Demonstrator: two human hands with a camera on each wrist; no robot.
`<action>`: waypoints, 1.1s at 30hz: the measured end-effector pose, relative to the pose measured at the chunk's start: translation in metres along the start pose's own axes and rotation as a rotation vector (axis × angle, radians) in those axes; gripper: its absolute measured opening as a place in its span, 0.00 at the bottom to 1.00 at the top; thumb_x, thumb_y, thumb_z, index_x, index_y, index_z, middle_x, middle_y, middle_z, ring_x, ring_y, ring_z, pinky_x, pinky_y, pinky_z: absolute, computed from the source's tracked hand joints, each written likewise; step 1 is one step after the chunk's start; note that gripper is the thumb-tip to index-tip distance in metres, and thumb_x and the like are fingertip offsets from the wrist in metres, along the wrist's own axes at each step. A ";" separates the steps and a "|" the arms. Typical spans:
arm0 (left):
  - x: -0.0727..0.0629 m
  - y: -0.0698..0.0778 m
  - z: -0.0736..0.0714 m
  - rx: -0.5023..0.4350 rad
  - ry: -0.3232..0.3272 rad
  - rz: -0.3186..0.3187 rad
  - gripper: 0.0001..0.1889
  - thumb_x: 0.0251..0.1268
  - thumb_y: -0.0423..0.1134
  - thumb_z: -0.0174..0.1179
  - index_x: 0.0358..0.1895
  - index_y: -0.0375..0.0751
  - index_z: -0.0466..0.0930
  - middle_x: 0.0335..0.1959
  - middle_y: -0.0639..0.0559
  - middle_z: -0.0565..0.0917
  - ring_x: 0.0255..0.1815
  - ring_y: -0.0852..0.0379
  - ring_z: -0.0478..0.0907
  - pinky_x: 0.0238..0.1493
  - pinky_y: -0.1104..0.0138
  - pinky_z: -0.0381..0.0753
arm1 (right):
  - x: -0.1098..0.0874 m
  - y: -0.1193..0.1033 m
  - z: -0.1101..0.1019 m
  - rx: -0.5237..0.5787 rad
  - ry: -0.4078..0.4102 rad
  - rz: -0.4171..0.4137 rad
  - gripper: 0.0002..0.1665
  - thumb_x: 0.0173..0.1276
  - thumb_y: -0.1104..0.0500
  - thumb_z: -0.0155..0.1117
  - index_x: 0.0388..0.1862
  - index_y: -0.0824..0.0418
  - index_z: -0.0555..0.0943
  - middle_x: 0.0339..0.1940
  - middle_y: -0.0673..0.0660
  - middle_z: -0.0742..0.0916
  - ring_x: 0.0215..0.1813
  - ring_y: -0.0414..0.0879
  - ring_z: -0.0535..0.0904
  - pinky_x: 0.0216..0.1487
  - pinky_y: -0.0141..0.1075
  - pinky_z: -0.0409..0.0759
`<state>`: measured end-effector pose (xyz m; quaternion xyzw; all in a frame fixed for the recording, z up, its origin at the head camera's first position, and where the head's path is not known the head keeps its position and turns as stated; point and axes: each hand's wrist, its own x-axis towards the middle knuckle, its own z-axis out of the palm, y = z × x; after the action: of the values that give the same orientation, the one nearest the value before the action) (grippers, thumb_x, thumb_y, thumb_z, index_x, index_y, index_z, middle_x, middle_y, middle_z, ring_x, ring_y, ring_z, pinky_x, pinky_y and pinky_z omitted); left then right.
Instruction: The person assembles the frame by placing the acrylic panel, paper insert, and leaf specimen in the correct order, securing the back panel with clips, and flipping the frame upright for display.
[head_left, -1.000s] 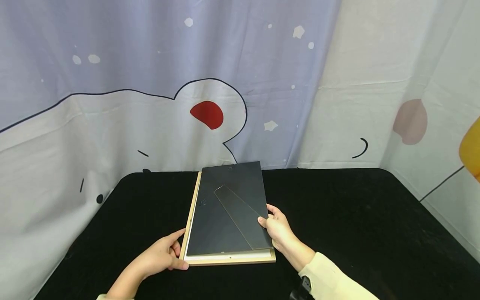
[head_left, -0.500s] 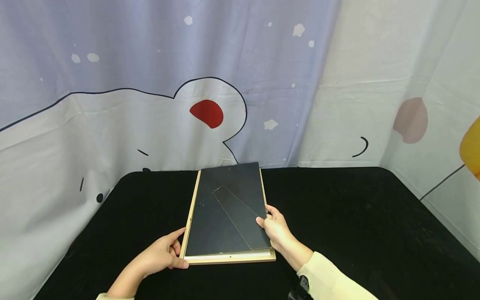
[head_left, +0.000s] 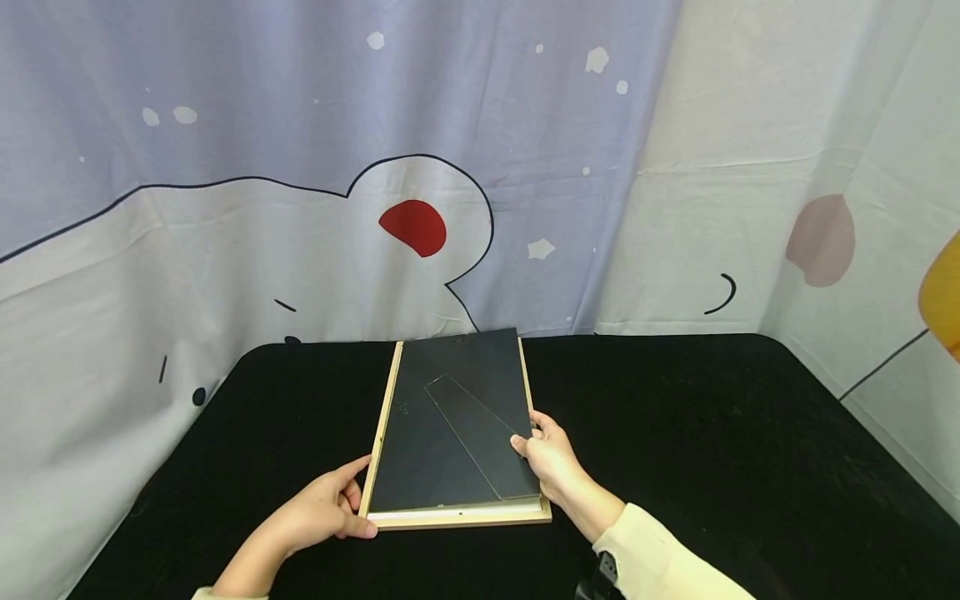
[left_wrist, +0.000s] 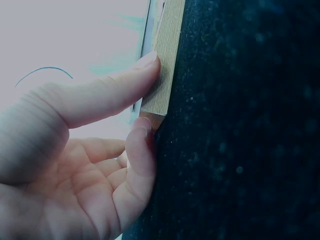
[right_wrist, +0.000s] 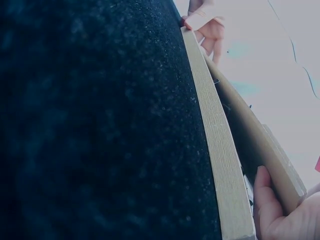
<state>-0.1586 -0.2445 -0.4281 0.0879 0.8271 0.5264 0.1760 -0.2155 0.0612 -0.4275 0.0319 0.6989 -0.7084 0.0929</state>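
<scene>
A light wooden picture frame (head_left: 461,525) lies face down on the black table. Over it is a dark backing board (head_left: 420,450) with a fold-out stand leg (head_left: 476,437) flat against its surface. My left hand (head_left: 322,508) holds the frame's near left corner, thumb on the front rail; in the left wrist view the thumb (left_wrist: 115,95) presses the wooden edge. My right hand (head_left: 558,458) pinches the board's right edge, thumb on top and fingers below. From the right wrist, the board (right_wrist: 250,120) tilts, its right side raised above the frame (right_wrist: 212,120).
Black cloth (head_left: 712,467) covers the table on both sides of the frame. Behind the far table edge hangs a printed curtain (head_left: 300,242), close to the board's far end. A light sleeve (head_left: 667,558) and a dark wrist device (head_left: 600,575) show at the right forearm.
My right hand has shifted the backing board slightly left, and its far edge has come down a little. The frame's right rail now shows beside it. My left hand has stayed in place.
</scene>
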 end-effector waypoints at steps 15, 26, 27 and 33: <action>-0.001 0.003 0.001 -0.007 -0.001 -0.009 0.52 0.41 0.27 0.73 0.71 0.22 0.50 0.28 0.46 0.70 0.18 0.59 0.69 0.22 0.68 0.71 | -0.002 -0.001 -0.001 -0.051 -0.016 -0.015 0.32 0.68 0.74 0.52 0.70 0.77 0.56 0.50 0.73 0.81 0.42 0.56 0.86 0.40 0.42 0.84; 0.000 0.001 0.002 0.008 0.010 -0.028 0.53 0.42 0.28 0.74 0.71 0.21 0.49 0.28 0.46 0.71 0.18 0.56 0.69 0.22 0.67 0.72 | -0.004 -0.003 -0.004 -0.088 -0.050 -0.005 0.32 0.68 0.73 0.52 0.69 0.77 0.57 0.47 0.71 0.83 0.40 0.56 0.86 0.39 0.42 0.84; 0.000 0.001 0.002 0.010 0.011 -0.028 0.52 0.42 0.28 0.74 0.71 0.21 0.49 0.28 0.46 0.71 0.18 0.56 0.69 0.22 0.67 0.72 | -0.004 -0.003 -0.005 -0.095 -0.053 -0.006 0.32 0.68 0.73 0.53 0.69 0.77 0.58 0.46 0.71 0.84 0.40 0.56 0.86 0.38 0.42 0.84; 0.000 0.000 0.002 0.019 0.015 -0.026 0.52 0.42 0.28 0.74 0.71 0.22 0.50 0.28 0.46 0.71 0.18 0.55 0.70 0.22 0.67 0.72 | -0.004 -0.006 -0.010 -0.162 -0.091 -0.043 0.31 0.65 0.74 0.56 0.66 0.78 0.62 0.44 0.70 0.85 0.38 0.57 0.86 0.38 0.43 0.84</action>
<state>-0.1584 -0.2432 -0.4293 0.0746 0.8345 0.5169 0.1758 -0.2139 0.0719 -0.4208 -0.0226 0.7496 -0.6520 0.1117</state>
